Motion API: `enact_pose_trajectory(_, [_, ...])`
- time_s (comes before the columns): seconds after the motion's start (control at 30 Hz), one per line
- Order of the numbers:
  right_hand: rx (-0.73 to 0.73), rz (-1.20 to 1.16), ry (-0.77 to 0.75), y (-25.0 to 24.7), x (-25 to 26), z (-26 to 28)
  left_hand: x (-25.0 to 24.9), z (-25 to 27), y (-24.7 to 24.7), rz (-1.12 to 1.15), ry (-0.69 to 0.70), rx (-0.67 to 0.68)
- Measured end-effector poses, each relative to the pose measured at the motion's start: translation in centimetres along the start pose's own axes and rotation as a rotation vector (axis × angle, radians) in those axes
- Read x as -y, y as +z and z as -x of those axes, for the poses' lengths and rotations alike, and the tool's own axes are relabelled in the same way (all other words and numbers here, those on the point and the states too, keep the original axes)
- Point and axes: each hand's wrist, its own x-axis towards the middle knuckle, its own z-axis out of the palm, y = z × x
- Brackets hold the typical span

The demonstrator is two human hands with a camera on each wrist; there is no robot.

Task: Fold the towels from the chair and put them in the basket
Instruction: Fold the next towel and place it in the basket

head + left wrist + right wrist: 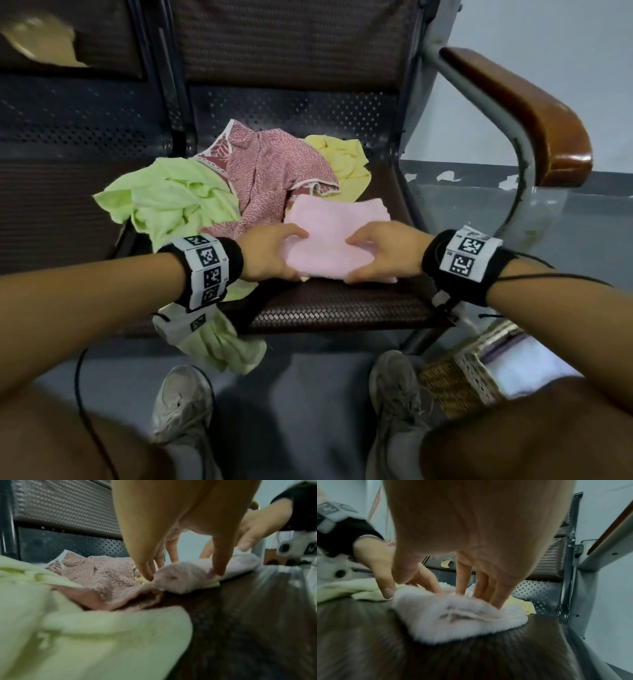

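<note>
Head view, towel: pink towel [334,236] lay folded small on the front of the chair seat [342,308], just beside the heap of green towel [171,195], red patterned towel [270,171] and yellow towel [342,161].
Head view, hands: left hand [270,253] and right hand [383,251] set at either side, thumbs on top, fingers curled under the near edges, grasping the pink towel.
Head view, basket: basket [459,380] stood on the floor at the right, by the shoe.
Left wrist view, fingers: fingertips [217,570] pressed down into the fold.
Right wrist view, fingers: fingers [496,592] dug in along the far edge, layers stacked.
Advice: best lifted level, both sides pinched evenly, layers kept from sliding apart, then carried right and down to the basket.
</note>
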Motion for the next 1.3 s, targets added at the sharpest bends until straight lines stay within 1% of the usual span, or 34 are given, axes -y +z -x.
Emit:
enact_pose_trajectory(0.03, [0.044,0.044,0.006,0.4,0.1,0.4,0.1,0.2,0.3,-0.01,0.001,-0.02])
enact_pose_trajectory(0.07, [0.057,0.073,0.006,0.7,0.1,0.4,0.4,0.2,0.5,0.001,-0.001,-0.049])
enact_pose_trajectory(0.1, [0.044,0.081,0.006,0.8,0.1,0.4,0.5,0.2,0.7,0.018,0.003,-0.079])
enact_pose_trajectory(0.17, [-0.036,0.036,-0.004,0.5,0.1,0.5,0.3,0.3,0.8,0.047,0.021,-0.147])
enact_pose_trajectory(0.27, [-0.146,-0.071,0.011,-0.6,-0.1,1.2,-0.3,0.4,0.2,0.124,0.042,-0.261])
enact_pose_trajectory(0.33, [-0.174,-0.19,0.037,-1.3,-0.8,1.8,-0.6,0.4,-0.3,0.234,0.054,-0.296])
enact_pose_trajectory(0.4, [-0.178,-0.376,0.065,-1.7,-1.5,2.2,-0.6,0.2,-0.5,0.353,0.048,-0.303])
enact_pose_trajectory(0.5, [-0.16,-0.541,0.129,-1.7,-2.1,2.2,-0.8,-0.5,-0.1,0.485,-0.019,-0.314])
enact_pose_trajectory(0.53, [-0.139,-0.546,0.156,-1.5,-2.3,2.0,-0.9,-0.9,0.2,0.488,-0.051,-0.331])
enact_pose_trajectory(0.6, [-0.119,-0.469,0.2,-1.0,-2.7,1.5,-1.1,-1.5,0.6,0.451,-0.154,-0.374])
enact_pose_trajectory(0.63, [-0.135,-0.414,0.218,-0.8,-2.8,1.2,-1.2,-1.7,0.7,0.425,-0.228,-0.373])
enact_pose_trajectory(0.67, [-0.165,-0.362,0.235,-0.6,-3.0,0.9,-1.3,-1.8,0.7,0.414,-0.305,-0.339])
enact_pose_trajectory(0.73, [-0.227,-0.263,0.258,-0.3,-3.1,0.5,-1.8,-1.7,0.6,0.409,-0.419,-0.207])
enact_pose_trajectory(0.8, [-0.222,-0.165,0.261,0.0,-3.2,0.0,-2.1,-1.7,0.5,0.36,-0.47,-0.091])
enact_pose_trajectory(0.87, [-0.18,-0.111,0.272,0.3,-3.2,-0.4,-2.4,-1.8,0.6,0.36,-0.509,-0.03])
enact_pose_trajectory(0.93, [-0.153,-0.087,0.302,0.4,-3.3,-0.7,-2.9,-2.2,0.6,0.463,-0.559,0.008])
enact_pose_trajectory(0.97, [-0.138,-0.076,0.319,0.3,-3.2,-0.7,-3.1,-2.4,0.5,0.519,-0.561,-0.002])
enact_pose_trajectory(1.03, [-0.118,-0.065,0.343,-0.3,-2.9,-0.7,-3.6,-2.9,-0.2,0.621,-0.494,-0.072])
enact_pose_trajectory(1.1, [-0.138,-0.104,0.31,-0.9,-2.6,-0.6,-4.4,-3.1,-1.0,0.748,-0.355,-0.178])
enact_pose_trajectory(1.13, [-0.174,-0.181,0.261,-1.3,-2.4,-0.5,-5.0,-3.0,-1.5,0.802,-0.286,-0.227])
enact_pose_trajectory(1.2, [-0.231,-0.458,0.124,-2.3,-1.6,0.0,-6.0,-2.4,-2.4,0.879,-0.172,-0.287])
enact_pose_trajectory(1.27, [-0.256,-0.721,0.057,-3.3,-0.4,0.8,-6.8,-2.0,-3.4,0.986,-0.071,-0.275])
enact_pose_trajectory(1.3, [-0.266,-0.793,0.051,-3.8,0.2,1.2,-7.2,-1.7,-3.9,1.028,-0.018,-0.258])
